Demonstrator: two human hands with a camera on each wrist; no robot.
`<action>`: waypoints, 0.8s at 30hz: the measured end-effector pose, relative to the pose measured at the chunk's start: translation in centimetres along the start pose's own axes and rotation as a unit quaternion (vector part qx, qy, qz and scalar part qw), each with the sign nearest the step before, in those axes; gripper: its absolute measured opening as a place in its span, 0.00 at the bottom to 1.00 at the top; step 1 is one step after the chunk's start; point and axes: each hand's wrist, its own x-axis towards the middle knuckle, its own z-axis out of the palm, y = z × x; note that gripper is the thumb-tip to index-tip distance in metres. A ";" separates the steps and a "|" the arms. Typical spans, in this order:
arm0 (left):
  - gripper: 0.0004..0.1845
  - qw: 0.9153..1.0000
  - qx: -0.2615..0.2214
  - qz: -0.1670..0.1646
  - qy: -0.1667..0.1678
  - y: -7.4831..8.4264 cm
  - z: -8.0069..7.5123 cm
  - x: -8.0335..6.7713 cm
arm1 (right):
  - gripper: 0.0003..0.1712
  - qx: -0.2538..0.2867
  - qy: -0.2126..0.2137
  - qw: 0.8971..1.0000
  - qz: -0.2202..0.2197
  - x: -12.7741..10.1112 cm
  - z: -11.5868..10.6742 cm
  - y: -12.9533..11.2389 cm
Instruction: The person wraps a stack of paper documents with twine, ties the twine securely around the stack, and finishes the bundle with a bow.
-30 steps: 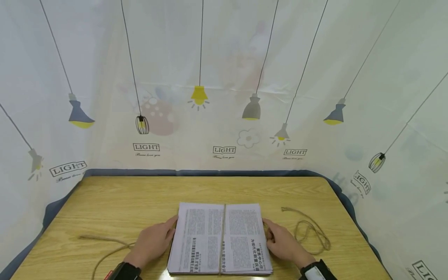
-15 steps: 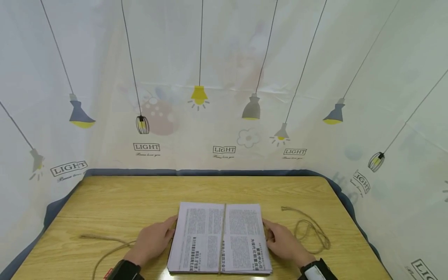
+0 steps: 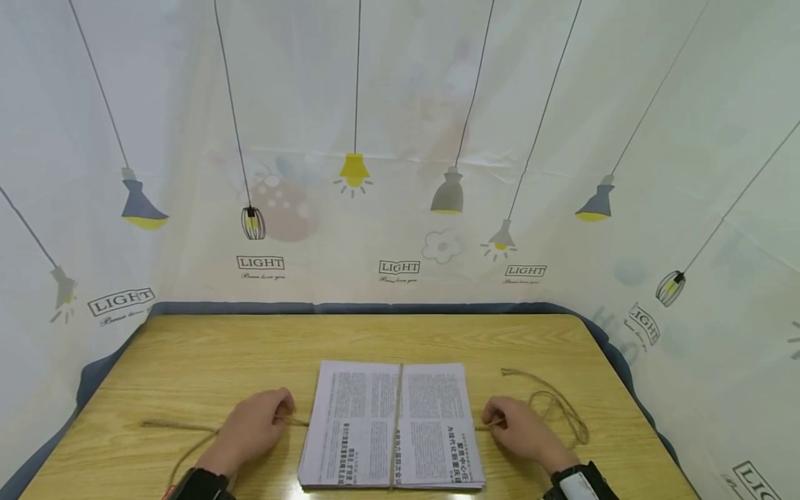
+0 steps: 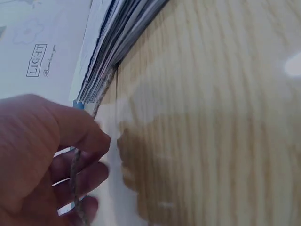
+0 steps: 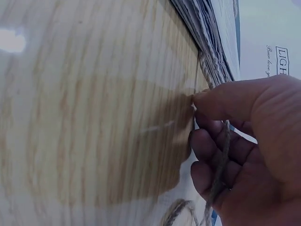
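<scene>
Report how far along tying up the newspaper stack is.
Done: twine runs lengthwise over the newspapers. In hand: the left hand and right hand each grip a twine end coming from under the stack's sides. Left: no crosswise wrap or knot shows on top.

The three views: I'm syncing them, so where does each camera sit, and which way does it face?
Head: above, facing forward and down at the table, papers, both hands.
Left wrist: low at the left hand, facing the papers' edge; fingers pinch the twine.
Right wrist: low at the right hand, facing the opposite edge; fingers pinch twine.
All three share papers, twine and table.
</scene>
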 end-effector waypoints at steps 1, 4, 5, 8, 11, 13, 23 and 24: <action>0.12 1.000 0.014 0.004 0.015 -0.1 -0.1 0.0 | 0.09 -0.002 0.002 1.000 0.002 0.0 0.0 0.1; 0.11 0.996 0.059 0.018 0.069 -0.3 -0.3 -0.1 | 0.08 -0.004 0.006 1.000 0.009 0.0 -0.1 0.1; 0.10 0.994 0.070 0.021 0.083 -0.4 -0.3 -0.2 | 0.08 -0.007 0.009 1.000 0.013 0.0 -0.1 0.1; 0.09 0.989 0.089 0.020 0.118 -0.6 -0.4 -0.3 | 0.08 -0.036 0.030 0.999 0.023 -0.1 -0.2 0.0; 0.07 0.991 0.071 -0.012 0.115 -0.8 -0.4 -0.4 | 0.11 -0.100 0.071 0.992 0.039 -0.2 -0.3 -0.3; 0.05 0.993 0.049 -0.039 0.103 -0.9 -0.3 -0.5 | 0.12 -0.140 0.095 0.984 0.050 -0.3 -0.2 -0.4; 0.07 0.992 -0.032 -0.103 0.061 -0.9 -0.6 -0.9 | 0.09 -0.096 0.079 0.989 0.075 -0.3 0.0 -0.6; 0.07 0.992 -0.033 -0.104 0.065 -0.9 -0.6 -0.9 | 0.08 -0.091 0.077 0.990 0.078 -0.3 0.0 -0.6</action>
